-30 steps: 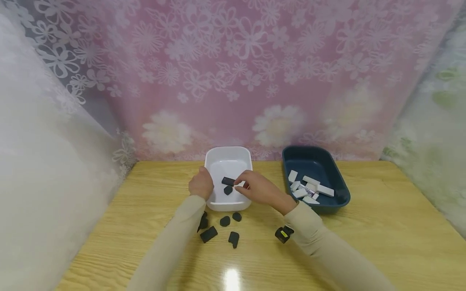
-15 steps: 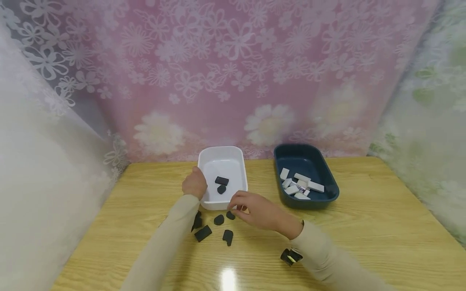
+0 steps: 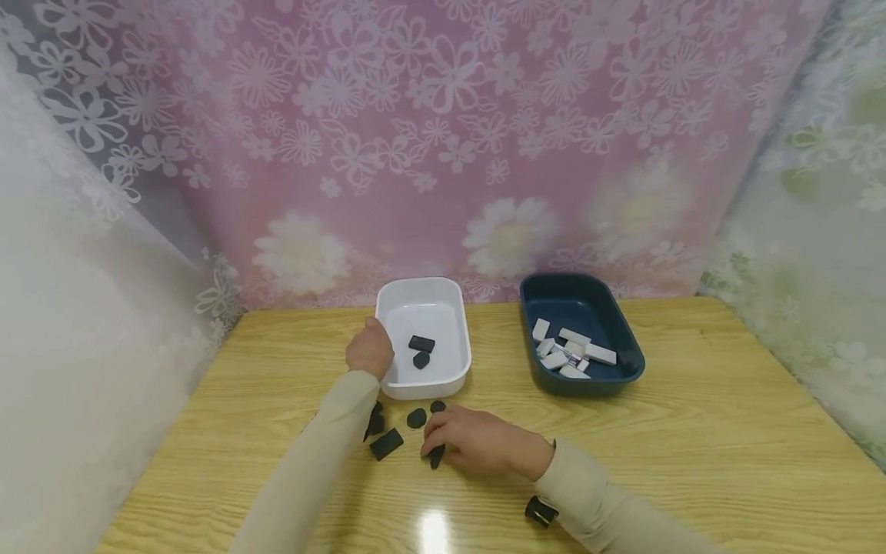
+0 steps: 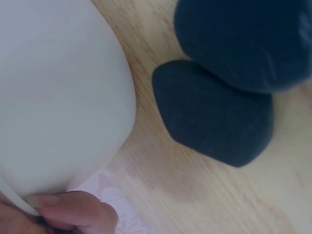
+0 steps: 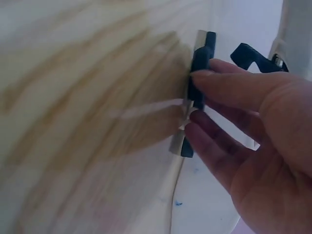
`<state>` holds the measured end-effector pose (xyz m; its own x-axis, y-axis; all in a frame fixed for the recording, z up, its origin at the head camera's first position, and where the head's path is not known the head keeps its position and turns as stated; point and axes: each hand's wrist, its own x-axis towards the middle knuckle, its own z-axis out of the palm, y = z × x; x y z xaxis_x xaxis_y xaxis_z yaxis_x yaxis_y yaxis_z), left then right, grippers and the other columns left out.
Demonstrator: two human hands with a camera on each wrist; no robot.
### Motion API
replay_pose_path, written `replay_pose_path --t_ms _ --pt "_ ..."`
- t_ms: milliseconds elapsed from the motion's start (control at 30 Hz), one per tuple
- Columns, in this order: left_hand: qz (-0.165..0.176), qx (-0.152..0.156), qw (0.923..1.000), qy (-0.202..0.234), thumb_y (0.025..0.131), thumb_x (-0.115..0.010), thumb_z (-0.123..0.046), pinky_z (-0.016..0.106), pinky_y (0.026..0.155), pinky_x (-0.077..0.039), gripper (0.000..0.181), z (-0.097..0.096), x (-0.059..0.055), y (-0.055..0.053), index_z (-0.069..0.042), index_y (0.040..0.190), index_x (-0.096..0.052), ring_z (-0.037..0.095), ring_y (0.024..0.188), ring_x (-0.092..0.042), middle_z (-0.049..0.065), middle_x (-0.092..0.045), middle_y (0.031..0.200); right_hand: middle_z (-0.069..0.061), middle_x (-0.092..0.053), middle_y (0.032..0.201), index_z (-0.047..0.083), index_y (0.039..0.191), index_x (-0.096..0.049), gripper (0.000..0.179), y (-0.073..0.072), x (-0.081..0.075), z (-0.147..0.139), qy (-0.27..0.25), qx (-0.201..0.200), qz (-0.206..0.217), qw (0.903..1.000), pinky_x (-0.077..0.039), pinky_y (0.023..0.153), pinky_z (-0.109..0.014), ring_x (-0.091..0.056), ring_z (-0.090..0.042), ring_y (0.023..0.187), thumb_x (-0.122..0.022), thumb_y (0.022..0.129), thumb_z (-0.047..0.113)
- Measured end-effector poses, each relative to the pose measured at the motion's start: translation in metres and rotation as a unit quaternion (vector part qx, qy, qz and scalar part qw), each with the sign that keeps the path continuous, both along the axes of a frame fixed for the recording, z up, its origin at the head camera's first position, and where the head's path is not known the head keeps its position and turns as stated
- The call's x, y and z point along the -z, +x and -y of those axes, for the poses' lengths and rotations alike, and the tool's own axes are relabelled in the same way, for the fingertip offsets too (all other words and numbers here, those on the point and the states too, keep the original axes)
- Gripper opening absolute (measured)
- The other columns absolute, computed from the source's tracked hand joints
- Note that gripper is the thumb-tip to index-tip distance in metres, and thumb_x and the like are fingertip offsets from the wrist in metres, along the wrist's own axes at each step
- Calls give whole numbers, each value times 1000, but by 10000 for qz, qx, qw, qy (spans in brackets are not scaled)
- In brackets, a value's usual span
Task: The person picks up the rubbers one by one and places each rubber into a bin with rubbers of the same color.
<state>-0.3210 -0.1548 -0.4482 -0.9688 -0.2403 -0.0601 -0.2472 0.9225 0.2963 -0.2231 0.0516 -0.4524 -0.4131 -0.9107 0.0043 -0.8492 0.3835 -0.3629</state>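
Observation:
At the left side of the white plastic tub (image 3: 424, 391), my left hand (image 3: 369, 350) grips the rim; in the left wrist view its thumb (image 4: 78, 209) lies at the tub's edge. My right hand (image 3: 484, 442) is low over the table in front of the tub. Its thumb and fingers pinch a notched black piece (image 3: 436, 458), partly hidden in the head view. Inside the tub lie a black rectangular block (image 3: 421, 344) and a rounded black piece (image 3: 421, 360). More black pieces rest before the tub: a rectangular one (image 3: 386, 444) and two roundish ones, one (image 3: 416, 418) nearer my left arm.
To the right stands a dark blue tub (image 3: 626, 373) with several white blocks (image 3: 600, 354) in it. Two dark pieces (image 4: 214, 114) beside the white tub are partly covered by my left sleeve in the head view. A floral curtain (image 3: 443, 154) hangs behind the wooden table (image 3: 692, 431).
My right hand has left the white tub, moved toward me and come down on the notched black piece. The left hand keeps its hold on the rim. The head view has shifted slightly.

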Motion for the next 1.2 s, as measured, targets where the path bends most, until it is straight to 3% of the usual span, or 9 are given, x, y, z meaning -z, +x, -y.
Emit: replay_pose_path --t_ms 233,500,667,800,900,1100,1200 --pt "11 -29 10000 17 92 -57 -11 43 65 -54 41 3 3 1 8 124 -41 32 75 -66 18 -64 81 10 -60 110 21 107 -72 24 -5 0 6 125 -97 47 9999 -41 92 -20 -52 -6 104 -71 86 8" --pt "19 -4 10000 17 94 -52 -10 42 64 -54 37 2 0 2 9 123 -41 32 74 -65 18 -63 79 12 -60 102 20 103 -72 20 -14 0 10 174 -243 127 9995 -43 83 -15 -53 0 93 -74 84 15" --pt "-18 -40 10000 2 95 -51 -10 42 63 -54 33 4 0 0 8 120 -42 32 73 -66 18 -63 78 10 -59 103 17 107 -71 21 -23 -18 7 -215 -80 327 9992 -45 77 -18 -54 -4 86 -72 86 18" --pt "-73 -55 9999 -41 94 -53 -11 42 60 -54 31 6 2 -3 7 118 -43 30 70 -66 17 -64 77 6 -61 102 12 107 -70 21 -43 -42 4 -868 113 355 9955 -49 77 -24 -58 -9 86 -73 86 16" --pt "-47 -111 9999 -7 94 -55 -12 42 62 -54 33 5 0 -3 6 118 -44 30 71 -66 17 -64 78 4 -62 102 12 107 -70 21 -65 -53 2 -1023 348 171 9940 -51 78 -29 -60 -12 89 -72 87 16" --pt "4 -141 9999 7 94 -56 -11 41 61 -54 34 4 -1 -2 6 121 -43 29 70 -66 16 -65 78 1 -64 100 10 105 -70 20 -108 -53 3 -729 962 125 9926 -50 77 -30 -61 -18 90 -73 85 14" --pt "2 -119 9999 -16 94 -56 -12 40 59 -54 37 4 0 -3 6 123 -43 27 68 -66 16 -65 77 1 -65 96 10 101 -71 19 -121 -47 7 -514 1020 185 9933 -49 75 -28 -60 -17 85 -75 83 11"
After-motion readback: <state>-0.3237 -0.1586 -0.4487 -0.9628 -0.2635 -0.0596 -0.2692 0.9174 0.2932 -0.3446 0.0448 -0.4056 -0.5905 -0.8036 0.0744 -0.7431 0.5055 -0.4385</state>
